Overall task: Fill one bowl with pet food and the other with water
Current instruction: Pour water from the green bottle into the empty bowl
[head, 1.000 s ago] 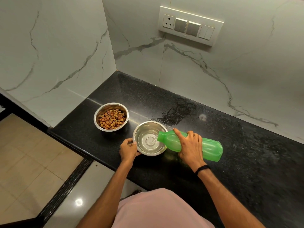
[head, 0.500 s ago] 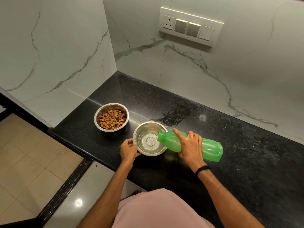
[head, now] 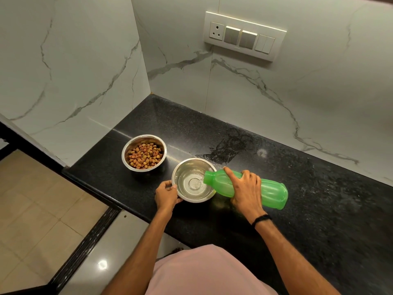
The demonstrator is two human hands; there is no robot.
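Observation:
Two steel bowls stand on the black counter [head: 319, 199]. The far left bowl [head: 127, 155] holds brown pet food kibble [head: 144, 156]. The nearer bowl [head: 180, 169] has clear water in its bottom. My left hand [head: 167, 193] grips this bowl's near left rim. My right hand [head: 246, 189] holds a green plastic bottle [head: 270, 192] tipped on its side, its mouth over the bowl's right edge, with water running out into the bowl.
White marble walls close the counter at the left and back. A switch panel [head: 244, 36] hangs on the back wall. A wet patch [head: 231, 145] lies behind the water bowl. The counter's front edge drops to a tiled floor [head: 32, 209] on the left.
Almost nothing moved. Both hands, the tilted bottle and the bowls keep their places while water keeps flowing into the near bowl.

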